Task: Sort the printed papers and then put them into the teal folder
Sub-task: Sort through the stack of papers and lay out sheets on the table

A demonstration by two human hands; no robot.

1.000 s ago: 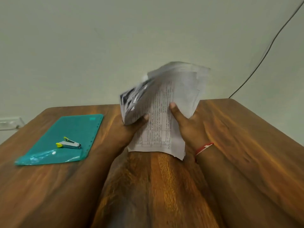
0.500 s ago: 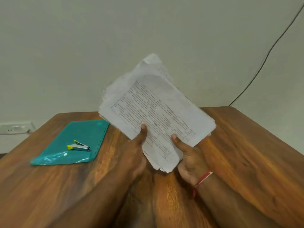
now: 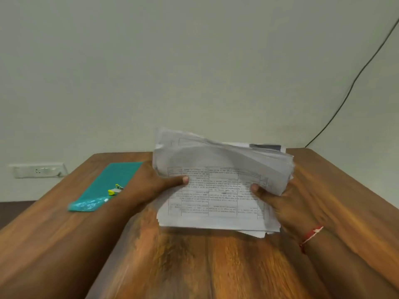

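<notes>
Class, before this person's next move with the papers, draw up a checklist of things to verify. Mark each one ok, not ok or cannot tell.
1. Grip on papers: ok. The left hand and right hand hold opposite sides, thumbs on top.
2. Edges squared: not ok, sheets fan out.
3. Folder top free: not ok, a stapler lies on it.
4. Folder open: cannot tell.
5. Bare table before the papers: ok.

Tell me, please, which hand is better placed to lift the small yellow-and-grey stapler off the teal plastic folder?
Probably the left hand: the stapler and teal folder lie right beside it; the right hand sits beyond the printed papers.
</notes>
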